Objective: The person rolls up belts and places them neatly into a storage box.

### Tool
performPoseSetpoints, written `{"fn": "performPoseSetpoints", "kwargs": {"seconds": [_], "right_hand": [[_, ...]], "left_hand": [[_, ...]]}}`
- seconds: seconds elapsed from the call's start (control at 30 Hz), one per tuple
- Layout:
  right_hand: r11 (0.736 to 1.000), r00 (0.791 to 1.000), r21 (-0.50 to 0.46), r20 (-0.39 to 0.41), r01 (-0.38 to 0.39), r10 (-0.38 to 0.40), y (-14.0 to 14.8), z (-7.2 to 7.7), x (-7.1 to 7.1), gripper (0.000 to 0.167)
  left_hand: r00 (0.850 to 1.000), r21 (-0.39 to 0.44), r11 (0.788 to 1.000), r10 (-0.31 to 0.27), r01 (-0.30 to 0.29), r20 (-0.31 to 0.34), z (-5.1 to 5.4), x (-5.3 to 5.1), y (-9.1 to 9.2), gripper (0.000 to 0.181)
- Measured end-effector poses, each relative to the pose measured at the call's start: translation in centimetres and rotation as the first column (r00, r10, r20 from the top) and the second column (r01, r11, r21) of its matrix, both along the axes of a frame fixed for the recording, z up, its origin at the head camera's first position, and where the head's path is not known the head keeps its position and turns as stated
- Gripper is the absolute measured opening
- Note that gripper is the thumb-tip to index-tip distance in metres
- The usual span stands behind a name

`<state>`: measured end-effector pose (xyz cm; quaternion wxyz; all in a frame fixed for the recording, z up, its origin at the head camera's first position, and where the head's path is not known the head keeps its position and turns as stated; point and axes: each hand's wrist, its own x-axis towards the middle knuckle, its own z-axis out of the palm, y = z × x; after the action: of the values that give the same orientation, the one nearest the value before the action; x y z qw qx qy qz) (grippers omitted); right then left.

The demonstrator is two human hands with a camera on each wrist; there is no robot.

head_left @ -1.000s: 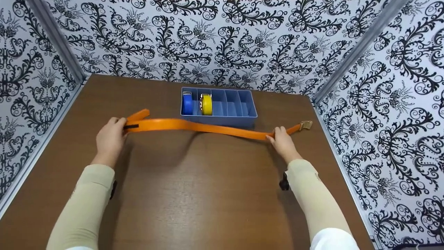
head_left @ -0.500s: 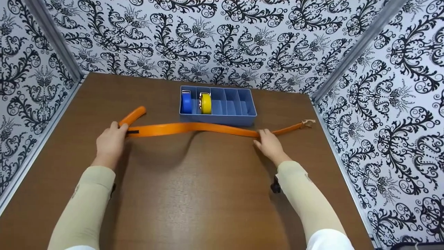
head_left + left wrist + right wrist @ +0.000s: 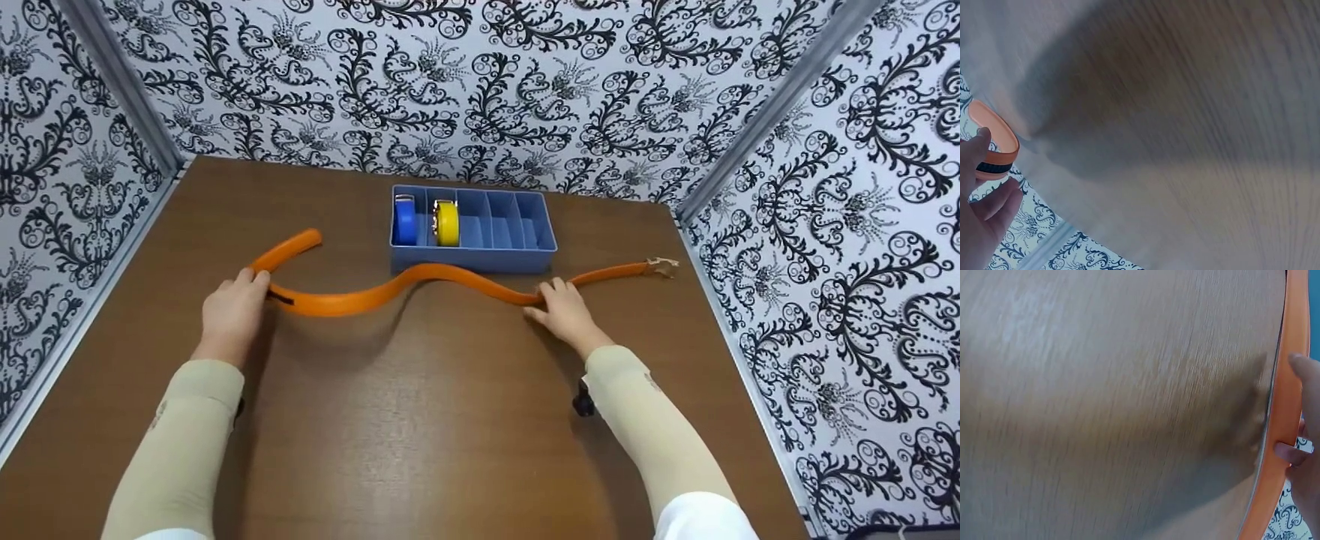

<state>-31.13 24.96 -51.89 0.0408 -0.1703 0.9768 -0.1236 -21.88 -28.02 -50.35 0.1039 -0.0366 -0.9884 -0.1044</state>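
Note:
An orange belt point(image 3: 337, 303) stretches in a wavy line across the table, a black strip near its left part and a metal buckle point(image 3: 663, 267) at its right end. My left hand point(image 3: 234, 311) grips it near the black strip, and the free tip bends away to the back right. In the left wrist view, thumb and fingers point(image 3: 1002, 205) are around the belt point(image 3: 999, 132). My right hand point(image 3: 564, 313) holds the belt short of the buckle end. In the right wrist view, the hand's digits touch the belt point(image 3: 1286, 399) at its edge.
Behind the belt stands a blue-grey divided box point(image 3: 480, 261). A rolled blue belt point(image 3: 406, 223) and a rolled yellow belt point(image 3: 448, 224) sit in separate compartments at its left. Patterned walls point(image 3: 420, 90) enclose the brown table point(image 3: 420, 420) at the back and sides.
My right hand has moved left along the belt, toward the middle. The belt between my hands has gone from nearly straight to wavy. More of its buckle end now extends past my right hand.

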Motion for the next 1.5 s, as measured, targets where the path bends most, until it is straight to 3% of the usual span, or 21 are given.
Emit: {"fn": "performPoseSetpoints", "kwargs": {"seconds": [0.33, 0.43, 0.57, 0.7, 0.8, 1.07, 1.23, 1.4, 1.5], "right_hand": [[1.0, 0.999, 0.011, 0.045, 0.007, -0.008, 1.9, 0.7, 0.0, 0.063], [1.0, 0.998, 0.011, 0.059, -0.029, 0.029, 2.1, 0.9, 0.2, 0.068], [0.993, 0.992, 0.032, 0.048, -0.116, 0.115, 2.2, 1.2, 0.6, 0.061], [0.981, 0.982, 0.055, 0.008, -0.188, 0.188, 2.6, 1.4, 0.8, 0.044], [0.979, 0.98, 0.059, -0.023, -0.194, 0.196, 3.3, 1.3, 0.7, 0.034], [0.992, 0.989, -0.041, -0.095, -0.119, 0.115, 6.0, 0.1, 0.5, 0.017], [0.983, 0.985, -0.143, -0.148, -0.115, 0.093, 7.3, -0.3, 0.5, 0.026], [0.983, 0.976, -0.101, -0.17, -0.152, 0.133, 8.1, -0.4, 0.4, 0.031], [0.991, 0.986, -0.073, -0.134, -0.113, 0.102, 8.4, -0.3, 0.4, 0.047]], "left_hand": [[0.993, -0.007, 0.999, 0.04, -0.039, 0.109, 0.1, 0.1, -0.9, 0.021], [0.985, -0.018, 0.999, 0.044, -0.042, 0.166, -0.1, 0.1, -1.0, 0.025], [0.972, -0.03, 0.999, 0.034, -0.028, 0.233, -0.4, 0.0, -0.7, 0.03], [0.971, -0.012, 0.999, 0.035, -0.033, 0.238, -0.8, 0.0, -0.7, 0.02], [0.973, 0.012, 0.999, 0.028, -0.031, 0.229, -1.1, -0.1, -0.7, 0.016], [0.959, 0.113, 0.993, -0.054, 0.023, 0.277, -1.7, -0.6, -0.2, 0.048], [0.951, 0.223, 0.974, -0.115, 0.051, 0.287, -1.8, -0.7, 0.8, 0.061], [0.949, 0.298, 0.953, -0.142, 0.054, 0.281, -1.9, -0.8, 2.3, 0.055], [0.95, 0.32, 0.946, -0.143, 0.048, 0.279, -1.9, -0.9, 3.0, 0.049]]}}
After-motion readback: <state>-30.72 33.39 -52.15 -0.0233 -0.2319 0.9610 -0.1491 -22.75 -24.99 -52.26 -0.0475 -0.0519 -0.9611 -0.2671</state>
